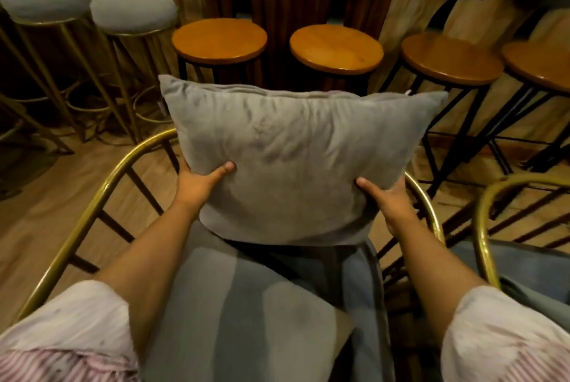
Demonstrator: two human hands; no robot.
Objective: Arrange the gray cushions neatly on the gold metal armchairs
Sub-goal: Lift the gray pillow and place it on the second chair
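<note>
Two bare hands hold a gray cushion (293,162) up on its edge. The left hand (200,184) grips the cushion's lower left side. Its thumb presses on the front, and its fingers (185,165) curl around behind, mostly hidden. The right hand (390,196) grips the lower right side the same way, thumb on the front and the other fingers tucked behind the cushion where they cannot be seen. Both hands are closed on the cushion, one on each side.

The cushion stands upright between the hands, a little tilted. Its bottom edge, just below the thumbs, touches the gray seat pad (262,304) of a gold armchair (92,212). The gold rail of the armchair curves around outside both hands, close by the left wrist and right beside the right hand. Thin dark bars run down from the rail.

Further right of the right hand there is a second armchair (481,227) with a gold rail and a gray pad.

Beyond the cushion, past the fingers, stand four wooden stools (219,37) with round brown tops and black legs. Two of them, off to the right, have dark backs. Far out to the left of the left hand stand two tall stools (132,8) with fluffy gray tops and thin gold legs. The floor (46,196) is light wood. The sleeves (77,320) are white with pink stripes.
</note>
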